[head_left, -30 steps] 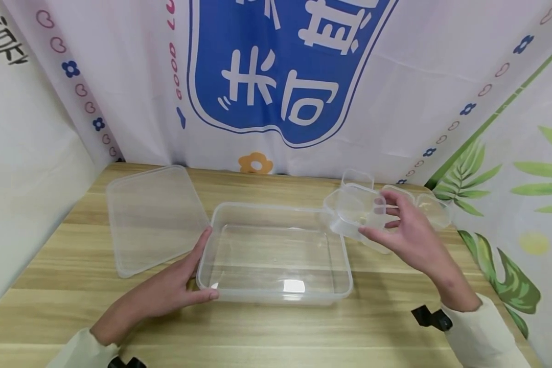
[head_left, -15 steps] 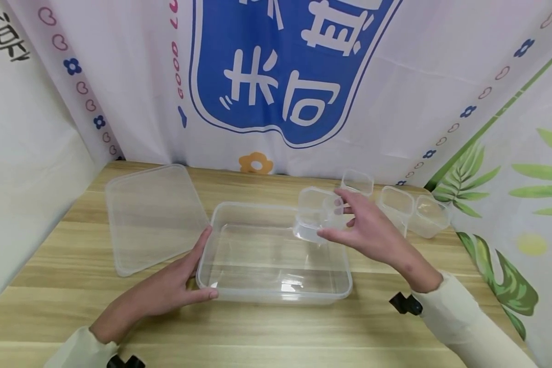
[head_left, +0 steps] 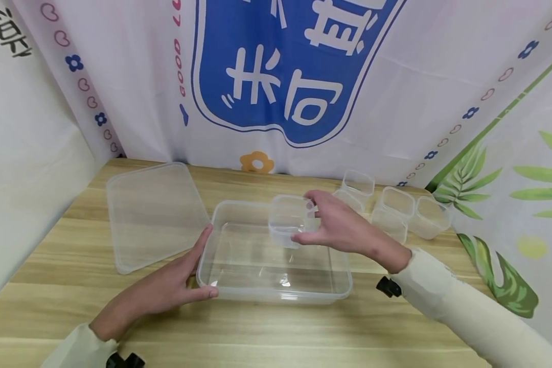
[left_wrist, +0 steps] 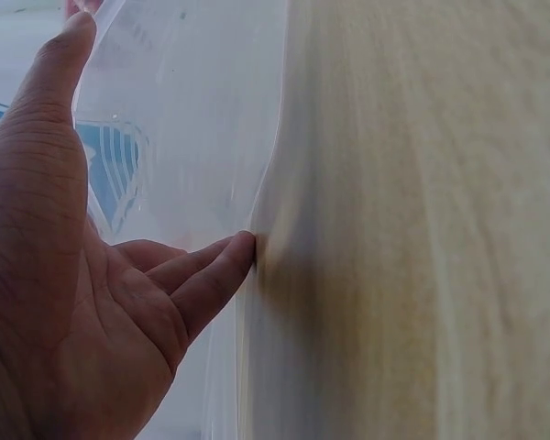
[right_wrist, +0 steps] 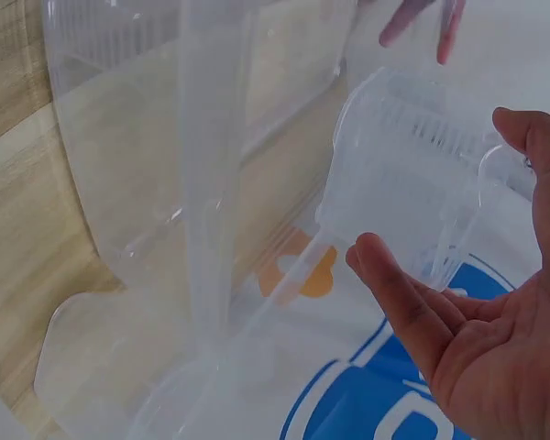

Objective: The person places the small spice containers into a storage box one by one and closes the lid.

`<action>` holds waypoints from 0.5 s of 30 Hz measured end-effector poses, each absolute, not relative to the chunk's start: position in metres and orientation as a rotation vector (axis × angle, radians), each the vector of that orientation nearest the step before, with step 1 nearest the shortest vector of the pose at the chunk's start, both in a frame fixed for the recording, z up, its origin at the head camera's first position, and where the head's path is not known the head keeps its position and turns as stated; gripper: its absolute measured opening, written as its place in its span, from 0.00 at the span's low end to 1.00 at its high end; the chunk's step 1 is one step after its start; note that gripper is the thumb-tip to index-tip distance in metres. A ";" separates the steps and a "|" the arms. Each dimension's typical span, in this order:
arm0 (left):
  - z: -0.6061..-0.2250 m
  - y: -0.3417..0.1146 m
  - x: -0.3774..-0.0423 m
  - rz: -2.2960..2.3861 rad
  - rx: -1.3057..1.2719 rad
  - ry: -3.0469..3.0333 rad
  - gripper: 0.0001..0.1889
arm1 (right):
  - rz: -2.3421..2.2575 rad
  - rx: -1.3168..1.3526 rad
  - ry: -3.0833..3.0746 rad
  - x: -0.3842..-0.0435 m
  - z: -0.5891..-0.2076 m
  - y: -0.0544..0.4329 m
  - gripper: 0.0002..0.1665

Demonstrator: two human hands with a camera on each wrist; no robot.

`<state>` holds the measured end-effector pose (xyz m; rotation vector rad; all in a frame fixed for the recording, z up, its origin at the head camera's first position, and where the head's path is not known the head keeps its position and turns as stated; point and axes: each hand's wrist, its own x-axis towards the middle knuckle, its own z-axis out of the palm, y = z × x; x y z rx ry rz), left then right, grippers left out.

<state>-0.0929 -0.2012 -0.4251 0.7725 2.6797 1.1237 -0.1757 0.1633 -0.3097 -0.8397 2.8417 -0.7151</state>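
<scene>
A large clear rectangular plastic container (head_left: 276, 295) stands uncovered on the wooden table. My left hand (head_left: 165, 289) rests at its left side, thumb at the front corner and fingers along the left wall; the left wrist view shows the fingertips touching the clear wall (left_wrist: 192, 82). With thumb and fingers apart on its sides, my right hand (head_left: 338, 222) holds a small clear plastic container (head_left: 287, 217) over the back of the large one. The right wrist view shows that small container (right_wrist: 403, 174) between thumb and fingers.
A flat clear lid (head_left: 154, 220) lies at the left, close to the large container. Several small clear containers (head_left: 430, 217) are grouped at the back right. A printed curtain (head_left: 142, 102) hangs behind the table, and a leaf-patterned sheet (head_left: 533, 214) on the right.
My right hand has carried the small container leftward, from the group at the right to above the large container. My left hand and the large container have stayed put.
</scene>
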 end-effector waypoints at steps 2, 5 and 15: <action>-0.425 -0.201 -0.093 1.126 0.779 2.680 0.64 | -0.696 -0.852 2.831 -0.178 -0.311 0.156 0.55; -0.425 -0.201 -0.093 1.125 0.786 2.684 0.64 | -0.661 -0.857 2.808 -0.182 -0.313 0.145 0.55; -0.426 -0.202 -0.094 1.135 0.789 2.680 0.64 | -0.442 -0.957 2.770 -0.189 -0.321 0.114 0.58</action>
